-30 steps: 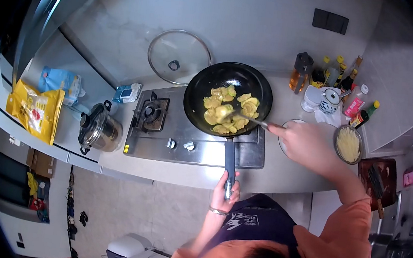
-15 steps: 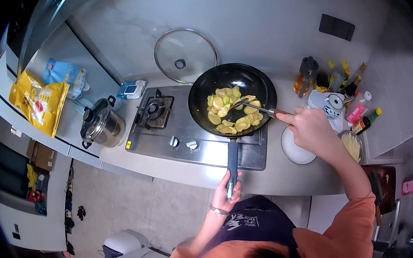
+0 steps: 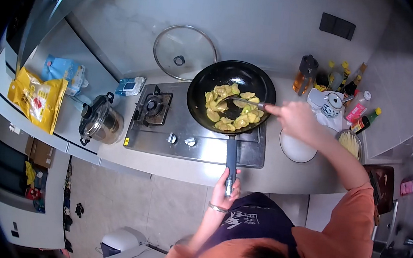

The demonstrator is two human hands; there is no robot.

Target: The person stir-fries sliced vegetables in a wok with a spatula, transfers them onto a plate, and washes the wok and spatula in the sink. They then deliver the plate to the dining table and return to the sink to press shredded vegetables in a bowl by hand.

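A black wok (image 3: 242,74) sits on the right side of the steel gas stove (image 3: 158,142), its grey handle pointing toward me. My left hand (image 3: 223,192) is wrapped round that handle, a bangle at the wrist. Inside the wok lie pale yellow-green vegetable slices (image 3: 224,123). My right hand (image 3: 294,120) grips the brown handle of a metal spatula (image 3: 251,102), whose head is among the slices on their left side. The exact shape of its head is partly hidden by the food.
A glass lid (image 3: 185,47) leans on the back wall. To the left stand a pressure cooker (image 3: 102,120) and a yellow bag (image 3: 37,100). On the right are a white plate (image 3: 296,147), a bowl of pale shreds (image 3: 349,144), an oil jug (image 3: 305,75) and several bottles (image 3: 362,107).
My right hand has moved slightly left with the spatula, pushing its head further left through the slices. The left hand keeps its hold on the wok handle.
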